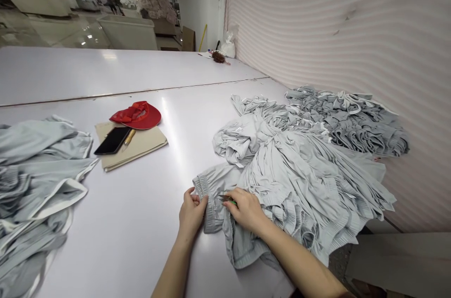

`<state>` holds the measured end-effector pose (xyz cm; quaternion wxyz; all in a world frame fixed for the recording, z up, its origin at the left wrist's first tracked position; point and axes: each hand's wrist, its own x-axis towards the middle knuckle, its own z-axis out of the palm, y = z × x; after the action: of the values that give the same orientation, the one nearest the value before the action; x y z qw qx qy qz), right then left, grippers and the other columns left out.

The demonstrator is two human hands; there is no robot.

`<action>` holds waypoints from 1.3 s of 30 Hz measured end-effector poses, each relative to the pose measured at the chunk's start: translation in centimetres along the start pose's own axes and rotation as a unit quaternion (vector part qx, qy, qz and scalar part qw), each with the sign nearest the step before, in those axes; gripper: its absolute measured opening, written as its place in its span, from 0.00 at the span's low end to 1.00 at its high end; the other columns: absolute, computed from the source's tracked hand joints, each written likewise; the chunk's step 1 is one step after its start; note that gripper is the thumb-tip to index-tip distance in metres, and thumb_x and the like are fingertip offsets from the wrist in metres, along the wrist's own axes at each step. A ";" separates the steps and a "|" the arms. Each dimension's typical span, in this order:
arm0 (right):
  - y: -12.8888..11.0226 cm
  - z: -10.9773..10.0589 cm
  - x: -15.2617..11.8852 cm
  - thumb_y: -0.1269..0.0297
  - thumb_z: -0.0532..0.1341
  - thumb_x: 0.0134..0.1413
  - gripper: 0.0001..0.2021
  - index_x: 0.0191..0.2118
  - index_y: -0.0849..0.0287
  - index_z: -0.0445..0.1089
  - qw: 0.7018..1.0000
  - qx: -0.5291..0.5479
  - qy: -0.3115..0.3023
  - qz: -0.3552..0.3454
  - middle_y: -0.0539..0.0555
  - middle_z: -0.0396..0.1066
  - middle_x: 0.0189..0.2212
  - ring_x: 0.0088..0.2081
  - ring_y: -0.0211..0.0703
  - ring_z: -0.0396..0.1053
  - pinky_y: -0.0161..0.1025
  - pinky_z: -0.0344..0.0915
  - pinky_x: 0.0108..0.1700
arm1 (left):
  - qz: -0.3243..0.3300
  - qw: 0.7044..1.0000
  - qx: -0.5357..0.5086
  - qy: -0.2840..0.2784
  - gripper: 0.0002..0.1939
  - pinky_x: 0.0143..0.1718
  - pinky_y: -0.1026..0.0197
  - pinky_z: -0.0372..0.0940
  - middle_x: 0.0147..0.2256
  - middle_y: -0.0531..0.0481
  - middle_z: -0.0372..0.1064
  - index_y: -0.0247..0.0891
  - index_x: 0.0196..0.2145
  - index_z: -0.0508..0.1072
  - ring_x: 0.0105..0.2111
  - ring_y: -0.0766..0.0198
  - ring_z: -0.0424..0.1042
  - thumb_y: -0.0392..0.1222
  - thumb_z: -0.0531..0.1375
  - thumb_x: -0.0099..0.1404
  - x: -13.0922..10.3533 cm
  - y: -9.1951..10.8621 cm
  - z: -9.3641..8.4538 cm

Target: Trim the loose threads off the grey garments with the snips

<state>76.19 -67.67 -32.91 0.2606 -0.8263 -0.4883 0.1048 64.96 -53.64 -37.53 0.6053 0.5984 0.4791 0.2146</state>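
Observation:
My left hand [191, 216] pinches the gathered elastic waistband [212, 216] of a light grey garment at the near edge of a heap. In my right hand [246, 210] is a small pair of thread snips [224, 198], metal blades pointing left towards the waistband, with a bit of green showing by the fingers. The blades lie just over the cloth; whether they touch it I cannot tell. Behind and to the right of both hands spreads the heap of light grey garments [282, 162], elastic edges bunched along its near side.
A darker grey garment pile [366, 122] sits against the pinkish striped wall [338, 30]. On the left lie grey garments with white trim [38, 171]. A red cap [139, 116] and a phone [112, 141] rest on folded brown paper [148, 148]. A plastic bag [228, 47] stands farther back.

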 end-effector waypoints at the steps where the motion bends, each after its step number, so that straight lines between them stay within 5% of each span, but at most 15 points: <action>1: -0.1 0.0 0.1 0.66 0.60 0.59 0.07 0.43 0.56 0.72 0.999 0.028 0.018 0.010 0.54 0.75 0.39 0.41 0.47 0.73 0.40 0.66 0.40 | 0.006 1.000 -0.029 -0.010 0.30 0.37 0.53 0.64 0.28 0.53 0.68 0.40 0.46 0.62 0.33 0.54 0.73 0.54 0.64 0.48 -0.6 -0.3 0.6; 6: -0.8 -0.3 1.0 0.62 0.66 0.49 0.14 0.42 0.56 0.67 0.982 0.162 0.072 0.070 0.52 0.74 0.39 0.41 0.46 0.72 0.40 0.66 0.42 | -0.005 0.964 -0.248 -0.095 0.36 0.30 0.63 0.62 0.37 0.50 0.70 0.41 0.53 0.59 0.28 0.66 0.69 0.55 0.66 0.51 -4.7 -1.1 3.4; 11: -0.4 -0.2 0.9 0.69 0.61 0.50 0.05 0.35 0.56 0.65 0.973 0.191 0.084 0.096 0.48 0.73 0.30 0.33 0.42 0.72 0.37 0.65 0.37 | -0.095 0.914 -0.333 -0.213 0.42 0.25 0.65 0.59 0.38 0.52 0.69 0.48 0.61 0.53 0.27 0.68 0.65 0.41 0.66 0.52 -6.0 0.2 3.4; 13: 0.1 -0.1 0.3 0.70 0.59 0.49 0.05 0.34 0.56 0.64 0.970 0.209 0.097 0.075 0.48 0.72 0.29 0.32 0.41 0.71 0.36 0.66 0.35 | -0.085 0.918 -0.302 -0.241 0.35 0.25 0.64 0.59 0.35 0.53 0.68 0.46 0.57 0.61 0.29 0.65 0.67 0.42 0.65 0.53 -5.0 0.9 2.9; 16: 0.7 -0.1 -0.6 0.73 0.57 0.46 0.08 0.35 0.56 0.64 0.970 0.208 0.121 0.035 0.48 0.71 0.29 0.31 0.41 0.71 0.36 0.66 0.34 | -0.017 0.955 -0.212 -0.209 0.18 0.29 0.65 0.59 0.29 0.54 0.66 0.38 0.38 0.74 0.30 0.65 0.65 0.44 0.69 0.49 -2.9 1.6 2.2; 19: 1.4 -0.2 -1.0 0.75 0.54 0.44 0.12 0.36 0.56 0.65 0.975 0.135 0.179 0.013 0.50 0.71 0.30 0.32 0.42 0.70 0.37 0.65 0.34 | 0.012 0.967 -0.181 -0.177 0.15 0.28 0.67 0.57 0.24 0.57 0.63 0.38 0.27 0.72 0.26 0.68 0.61 0.45 0.72 0.46 -2.0 1.9 1.7; 23: 1.4 -0.8 -1.1 0.76 0.52 0.46 0.11 0.35 0.57 0.66 0.968 0.043 0.247 -0.001 0.53 0.69 0.31 0.32 0.43 0.69 0.37 0.64 0.34 | -0.046 0.936 -0.269 -0.223 0.17 0.31 0.64 0.63 0.28 0.54 0.69 0.38 0.29 0.70 0.29 0.66 0.67 0.50 0.70 0.51 -3.5 2.5 1.3; 27: -0.4 -1.7 -2.1 0.73 0.59 0.49 0.07 0.35 0.56 0.66 0.974 0.145 0.175 -0.021 0.51 0.70 0.33 0.35 0.43 0.69 0.36 0.65 0.36 | -0.095 0.878 -0.407 -0.234 0.17 0.33 0.65 0.65 0.33 0.52 0.72 0.38 0.34 0.72 0.31 0.66 0.70 0.44 0.72 0.49 -5.6 3.0 1.9; 31: -1.6 -2.1 -3.5 0.78 0.58 0.41 0.13 0.34 0.55 0.66 0.978 0.175 0.109 -0.018 0.49 0.70 0.33 0.35 0.42 0.69 0.36 0.64 0.37 | -0.075 0.856 -0.439 -0.264 0.20 0.41 0.60 0.67 0.39 0.48 0.73 0.41 0.41 0.71 0.40 0.59 0.73 0.45 0.71 0.51 -6.4 2.3 2.6; 35: -0.7 -2.7 -4.0 0.80 0.54 0.37 0.15 0.33 0.56 0.65 0.978 0.175 0.112 0.007 0.47 0.68 0.29 0.31 0.41 0.67 0.34 0.61 0.33 | -0.050 0.896 -0.358 -0.259 0.30 0.38 0.61 0.66 0.40 0.48 0.74 0.43 0.49 0.69 0.36 0.60 0.73 0.43 0.71 0.48 -6.0 1.4 1.7; 39: 0.1 -3.4 -3.9 0.82 0.53 0.36 0.17 0.33 0.56 0.65 0.985 0.146 0.088 -0.014 0.47 0.67 0.30 0.32 0.40 0.67 0.33 0.60 0.32 | 0.015 0.961 -0.232 -0.151 0.19 0.36 0.65 0.64 0.33 0.52 0.72 0.40 0.38 0.73 0.35 0.62 0.70 0.44 0.70 0.49 -5.6 1.2 0.9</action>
<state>75.73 -72.18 -30.43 0.4220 -0.7784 -0.4543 0.0979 63.60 -58.58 -34.79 0.7894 0.4742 0.3102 0.2363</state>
